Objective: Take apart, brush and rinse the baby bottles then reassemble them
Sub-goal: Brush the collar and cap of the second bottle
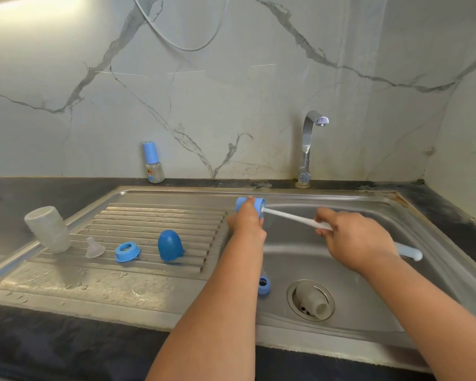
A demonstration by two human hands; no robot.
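Observation:
My left hand [246,221] grips a light blue bottle cap [256,204] over the sink's left edge. My right hand [352,237] holds a white bottle brush [291,217], whose tip is inside the cap's opening. On the draining board lie a clear bottle body [48,229] upside down, a clear teat [94,247], a blue screw ring [127,252] and a darker blue cap [170,245]. In the basin a blue ring [264,284] lies by my left forearm and a clear bottle body [312,301] lies on the drain. An assembled bottle [153,163] stands by the wall.
The steel sink [382,320] sits in a dark countertop [39,350]. A chrome tap [308,149] stands behind the basin with no water running. The draining board [94,284] is wet. A marble wall backs the counter.

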